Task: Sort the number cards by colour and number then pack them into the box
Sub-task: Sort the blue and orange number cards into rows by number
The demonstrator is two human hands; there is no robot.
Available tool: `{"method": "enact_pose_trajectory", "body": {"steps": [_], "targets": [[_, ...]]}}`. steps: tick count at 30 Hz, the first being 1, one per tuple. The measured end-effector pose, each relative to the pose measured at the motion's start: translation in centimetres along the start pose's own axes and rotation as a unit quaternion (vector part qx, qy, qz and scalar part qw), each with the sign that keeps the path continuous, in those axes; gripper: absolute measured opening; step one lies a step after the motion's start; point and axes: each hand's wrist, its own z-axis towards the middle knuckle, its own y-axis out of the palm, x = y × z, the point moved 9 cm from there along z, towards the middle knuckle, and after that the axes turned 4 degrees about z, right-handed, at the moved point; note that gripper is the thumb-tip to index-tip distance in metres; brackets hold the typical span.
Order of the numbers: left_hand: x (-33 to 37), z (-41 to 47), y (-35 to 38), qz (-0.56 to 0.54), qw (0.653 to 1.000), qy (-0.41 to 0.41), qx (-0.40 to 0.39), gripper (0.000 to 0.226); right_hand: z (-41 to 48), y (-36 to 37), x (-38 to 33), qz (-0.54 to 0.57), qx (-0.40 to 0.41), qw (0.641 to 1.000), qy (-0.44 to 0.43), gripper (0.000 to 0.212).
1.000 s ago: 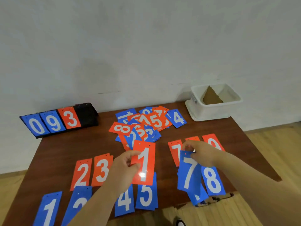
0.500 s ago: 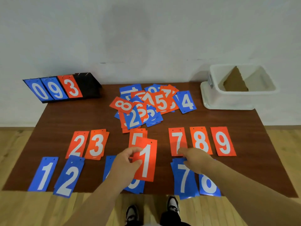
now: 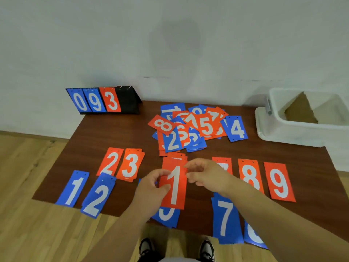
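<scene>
Held the red 1 (image 3: 175,186) over the surface (image 3: 117,133), fingers (image 3: 159,173) of left hand (image 3: 151,188) pinched on its left edge, of right hand (image 3: 207,174) on its upper right edge.

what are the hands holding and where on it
The red 1 card: the left hand grips its left edge, the right hand pinches its upper right edge.

Soft, even indoor light, faint head shadow on the wall (image 3: 173,40), edges bowed.
</scene>
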Motion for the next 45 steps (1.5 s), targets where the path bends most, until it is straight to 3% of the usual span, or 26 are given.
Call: {"method": "enact_pose_trajectory", "body": {"steps": [13,22,30,36,42,45], "targets": [[-9.2,4.8,-19.4,-0.011,0.996,0.028,0.081,0.040,11.5,17.2,-9.7,-0.071,0.030,0.997,-0.026,0.024],[-17.0,14.4,-33.9,0.105,0.990,0.012,0.096,0.041,25.0,30.5,-14.9,-0.141,0.069,0.985,-0.070,0.025],[-21.3,21.6,-32.9,0.213,0.976,0.019,0.048,0.044,31.8,32.3,-12.9,-0.265,0.087,0.960,-0.009,0.026],[-21.9,22.3,-31.4,0.347,0.934,0.051,0.063,0.038,32.4,31.7,-12.0,-0.346,0.051,0.937,0.006,0.026],[-20.0,21.9,-31.5,0.365,0.926,0.053,0.076,0.040,29.8,28.1,-13.3,-0.366,0.089,0.926,-0.014,0.027],[-17.1,21.1,-30.3,0.355,0.930,0.072,0.069,0.043,27.0,24.8,-13.5,-0.382,0.120,0.916,0.005,0.038]]}}
